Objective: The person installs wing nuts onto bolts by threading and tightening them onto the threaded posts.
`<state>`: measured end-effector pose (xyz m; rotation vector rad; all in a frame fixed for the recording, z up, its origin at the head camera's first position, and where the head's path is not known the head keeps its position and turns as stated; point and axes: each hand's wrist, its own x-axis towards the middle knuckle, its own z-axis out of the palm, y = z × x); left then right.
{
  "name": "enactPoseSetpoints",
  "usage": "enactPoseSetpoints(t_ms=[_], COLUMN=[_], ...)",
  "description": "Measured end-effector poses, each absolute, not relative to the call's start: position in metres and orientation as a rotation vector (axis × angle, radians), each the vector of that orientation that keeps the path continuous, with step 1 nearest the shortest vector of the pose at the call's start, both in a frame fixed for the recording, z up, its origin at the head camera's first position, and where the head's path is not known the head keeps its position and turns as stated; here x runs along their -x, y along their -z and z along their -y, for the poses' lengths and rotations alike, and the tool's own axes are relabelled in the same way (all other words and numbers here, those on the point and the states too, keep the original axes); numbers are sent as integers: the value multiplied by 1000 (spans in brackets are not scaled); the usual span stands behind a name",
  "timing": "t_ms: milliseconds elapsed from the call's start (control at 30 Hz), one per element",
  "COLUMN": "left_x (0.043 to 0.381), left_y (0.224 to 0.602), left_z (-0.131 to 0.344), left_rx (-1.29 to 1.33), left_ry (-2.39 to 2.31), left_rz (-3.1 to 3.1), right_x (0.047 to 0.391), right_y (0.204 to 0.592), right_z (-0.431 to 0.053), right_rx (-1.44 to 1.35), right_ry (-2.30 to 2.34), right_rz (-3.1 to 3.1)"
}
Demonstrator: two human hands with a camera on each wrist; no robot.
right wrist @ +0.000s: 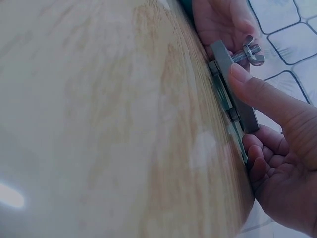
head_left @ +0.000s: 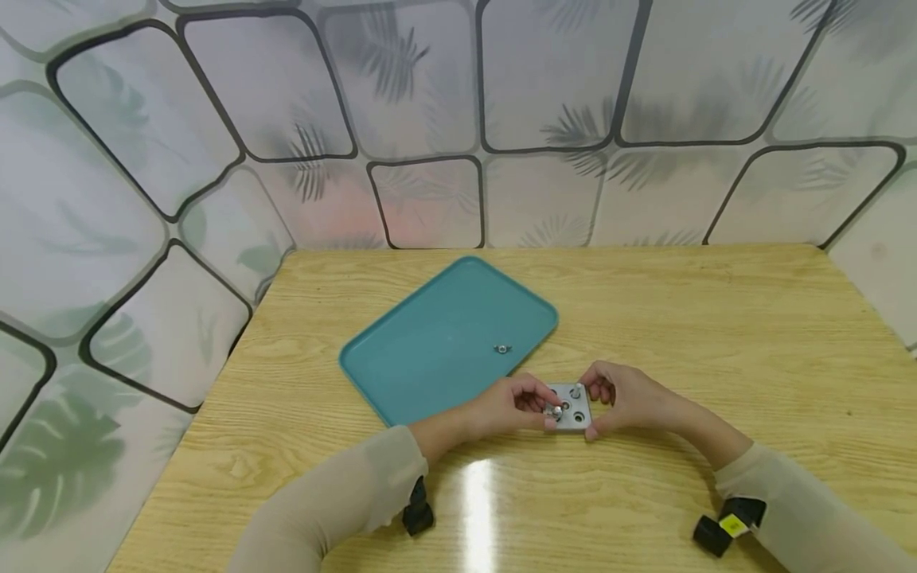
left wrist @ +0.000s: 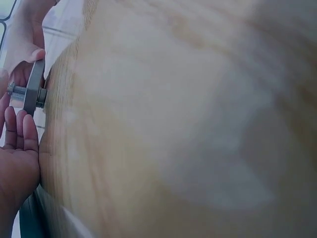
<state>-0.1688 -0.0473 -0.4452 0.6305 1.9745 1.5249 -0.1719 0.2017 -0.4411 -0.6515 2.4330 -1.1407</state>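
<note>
Plate [head_left: 571, 407] of metal sits over the bench [head_left: 688, 318], just beside the teal tray [head_left: 430, 342]. The right hand [head_left: 618, 395] pinches its right edge; the left hand [head_left: 510, 406] is at wing nut 1 [right wrist: 255, 59] on a bolt [right wrist: 239, 57], whether gripping I cannot tell. Wing nut 2 [head_left: 502, 348] lies on the tray.

plate [head_left: 573, 404]: metal | wing nut [right wrist: 255, 59]: shiny metal | tray [head_left: 430, 342]: smooth plastic | table [head_left: 716, 334]: glossy wood

The left arm [head_left: 344, 493] and right arm [head_left: 809, 509] slant in from the near corners, converging. The left grip [head_left: 512, 404] has thumb and forefinger close together; facing it, the right grip [head_left: 625, 398] pinches, thumb near, forefinger far.
</note>
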Motion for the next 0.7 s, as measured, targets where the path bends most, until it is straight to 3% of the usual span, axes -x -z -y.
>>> enactPoseSetpoints(t_ms=[700], left_x=[169], left_y=[447], left_z=[44], left_rx=[-473], left_ry=[-1578], left_rz=[-2043], right_x=[171], right_y=[440], right_z=[-202], right_rx=[641], right_ry=[1155], right_rz=[-2425])
